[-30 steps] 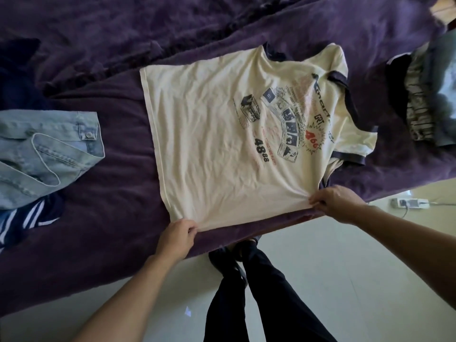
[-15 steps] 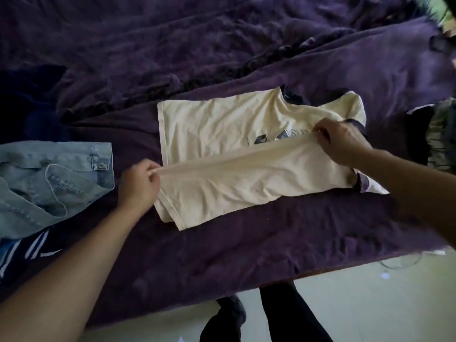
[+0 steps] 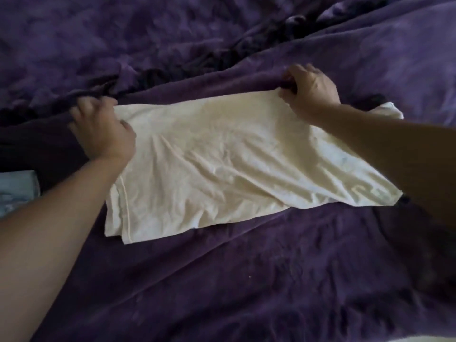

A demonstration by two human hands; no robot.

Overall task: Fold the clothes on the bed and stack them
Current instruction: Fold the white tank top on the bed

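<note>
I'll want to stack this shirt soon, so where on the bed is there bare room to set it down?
The purple bedspread on the near side of the cream T-shirt lies bare and fairly flat. Beyond the shirt it bunches into ridges. The left side is crowded by the denim garment.

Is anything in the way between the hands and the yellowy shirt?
No, nothing visible is. The left hand holds the far left corner of the cream T-shirt, and the right hand pinches its far edge.
</note>
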